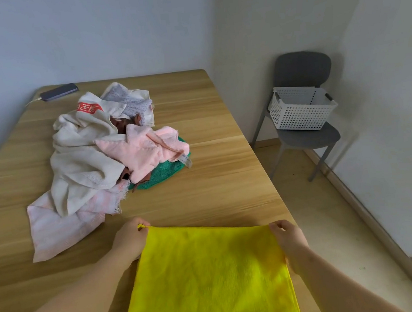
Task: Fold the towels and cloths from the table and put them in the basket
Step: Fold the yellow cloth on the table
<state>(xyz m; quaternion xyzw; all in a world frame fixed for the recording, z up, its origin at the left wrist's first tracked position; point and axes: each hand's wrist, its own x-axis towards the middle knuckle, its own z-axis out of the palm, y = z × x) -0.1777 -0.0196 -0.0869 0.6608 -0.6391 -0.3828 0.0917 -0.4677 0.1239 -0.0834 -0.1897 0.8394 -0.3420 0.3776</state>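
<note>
Both hands are holding the far edge of the yellow cloth (209, 279): my left hand (129, 239) is pinching its far left corner between thumb and fingers, and my right hand (289, 239) is gripping its far right corner with fingers curled over the edge. The cloth is lying spread flat on the table (215, 180), at the near side, close to me. Beyond my left hand, the pile (100, 153) of unfolded pieces is sitting in the middle of the table: a white towel (81, 166) is draping over a pale pink striped one, and a pink towel (144, 150) is lying on top of a green cloth (165, 173). A phone (59, 92) is resting at the far left corner of the table. Off to my right, well apart from the table, the white basket (301, 115) is sitting on the seat of a grey chair (303, 66) against the wall.
</note>
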